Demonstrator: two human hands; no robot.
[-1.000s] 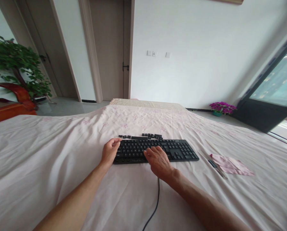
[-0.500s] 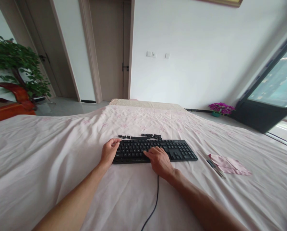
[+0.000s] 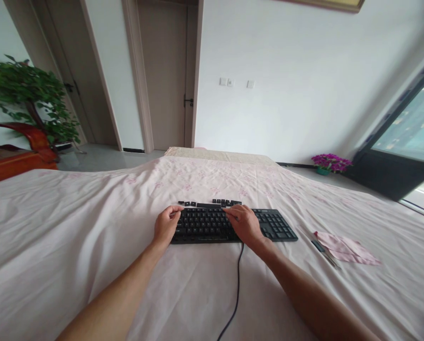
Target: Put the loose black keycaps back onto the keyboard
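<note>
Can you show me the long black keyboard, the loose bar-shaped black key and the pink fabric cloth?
Long black keyboard (image 3: pixel 205 224), head view: on its left-side keys.
Loose bar-shaped black key (image 3: pixel 208 205), head view: on its middle.
Pink fabric cloth (image 3: pixel 347 248), head view: on its middle.

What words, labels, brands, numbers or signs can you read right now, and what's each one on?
None can be read.
Keyboard: pale marks on its keys, too small to read.
Keyboard's far edge: a tiny pale mark, too blurred to read.
Loose keys: any marks too small to read.
Wall plates: no readable text.
</note>
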